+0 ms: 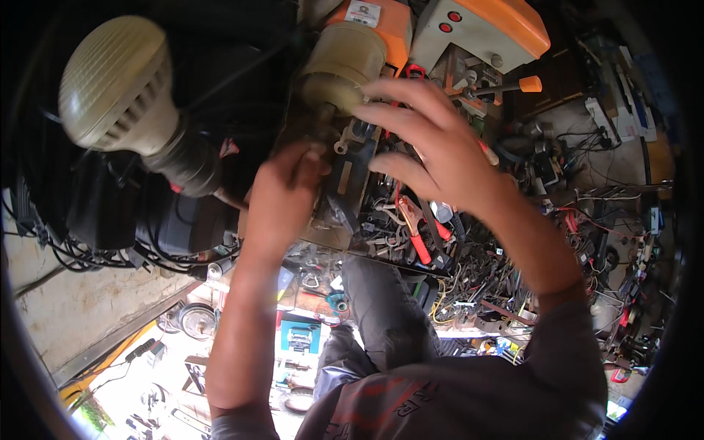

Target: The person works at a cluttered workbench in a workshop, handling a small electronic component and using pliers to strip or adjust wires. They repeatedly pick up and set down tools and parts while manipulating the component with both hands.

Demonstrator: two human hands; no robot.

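Note:
My left hand [282,194] is closed in a pinch, its fingertips at the lower end of a yellowish, cloudy cylinder-shaped plastic cover [348,55]. What those fingers grip, if anything, is too blurred to make out. My right hand [440,143] is open, its fingers spread and bent, with the tips close to the cover's right side. Whether they touch it I cannot tell. Between and below the hands lies a dark metal machine bed [345,180] with small metal fittings on it.
A large light bulb [110,81] in a black socket hangs at the left. An orange and white machine [480,29] with red buttons stands at the upper right. Red-handled pliers [416,238] and many loose tools crowd the bench to the right. Black cables [154,257] hang at the left.

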